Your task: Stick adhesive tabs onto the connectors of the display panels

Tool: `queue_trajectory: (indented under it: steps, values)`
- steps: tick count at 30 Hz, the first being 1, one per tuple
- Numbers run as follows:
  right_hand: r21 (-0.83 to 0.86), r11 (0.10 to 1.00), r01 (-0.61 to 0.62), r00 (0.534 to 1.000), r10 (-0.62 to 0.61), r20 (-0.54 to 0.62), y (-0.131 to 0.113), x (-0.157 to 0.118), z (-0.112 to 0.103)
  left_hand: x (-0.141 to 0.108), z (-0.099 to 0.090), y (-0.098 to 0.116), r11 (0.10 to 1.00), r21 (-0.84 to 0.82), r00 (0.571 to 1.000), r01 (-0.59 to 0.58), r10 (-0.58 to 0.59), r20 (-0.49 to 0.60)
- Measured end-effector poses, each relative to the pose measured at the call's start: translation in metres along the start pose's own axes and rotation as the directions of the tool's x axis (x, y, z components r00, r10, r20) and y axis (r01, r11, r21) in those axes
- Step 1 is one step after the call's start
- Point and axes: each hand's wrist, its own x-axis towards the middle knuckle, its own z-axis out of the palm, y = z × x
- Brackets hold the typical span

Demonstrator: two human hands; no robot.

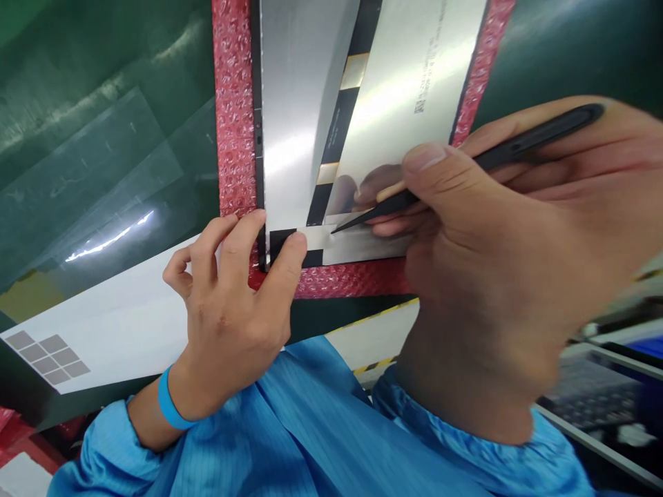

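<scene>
A flat display panel (305,90) with a silvery metal back lies on pink bubble wrap (233,124). My left hand (233,297) holds its near left corner, thumb pressed on a pale strip of tape (314,239) and fingers curled at the dark side edge. In my right hand (492,228) are slim black tweezers (394,203), gripped like a pen. Their pointed tip touches the panel or the tape's right end; I cannot tell which. A black flex strip (339,124) with gold-coloured patches runs slantwise over the metal. Printed text and a small code show on the right part.
The dark green work surface (170,41) carries clear plastic sheets (103,152) at left. A white sheet with grey squares (129,317) lies near my left wrist. Yellow-black tape (383,314) marks the front edge. Equipment (595,400) stands at lower right.
</scene>
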Motion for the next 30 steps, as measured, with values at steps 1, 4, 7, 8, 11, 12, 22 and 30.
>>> queue_trajectory:
  steps: [1, 4, 7, 8, 11, 12, 22, 30]
  values:
    - [-0.01, 1.0, 0.01, 1.0, -0.01, -0.02, 0.0, -0.001, 0.001, 0.0, 0.0, 0.0, 1.0, 0.008, 1.0, 0.001, -0.001, 0.004]
    - [-0.001, 0.999, 0.046, 0.995, -0.046, -0.083, 0.002, 0.0, 0.003, -0.001, -0.001, 0.0, 0.999, 0.037, 1.0, -0.002, 0.002, 0.006]
    - [0.069, 0.997, 0.046, 0.992, -0.037, -0.118, 0.007, 0.003, 0.002, -0.001, -0.002, 0.003, 0.997, 0.079, 1.0, -0.007, 0.007, 0.007]
    - [0.101, 0.994, 0.032, 0.992, -0.019, -0.122, 0.008, 0.004, 0.002, -0.002, -0.003, 0.005, 0.995, 0.096, 1.0, -0.014, 0.012, 0.019]
    - [0.183, 0.983, 0.004, 0.99, 0.022, -0.14, 0.012, 0.007, 0.001, -0.002, -0.003, 0.012, 0.986, 0.152, 0.992, -0.065, 0.047, 0.118]
    - [0.198, 0.98, 0.001, 0.989, 0.028, -0.144, 0.013, 0.008, 0.001, -0.002, -0.003, 0.014, 0.982, 0.166, 0.985, -0.088, 0.061, 0.159]
    - [0.287, 0.958, 0.02, 0.973, 0.047, -0.225, 0.016, 0.008, 0.006, -0.013, -0.01, 0.014, 0.954, 0.301, 0.988, -0.002, -0.044, 0.146]
    - [0.441, 0.896, -0.056, 0.972, 0.15, -0.181, 0.017, 0.008, 0.007, 0.005, -0.007, 0.019, 0.952, 0.247, 0.943, -0.183, 0.098, 0.319]
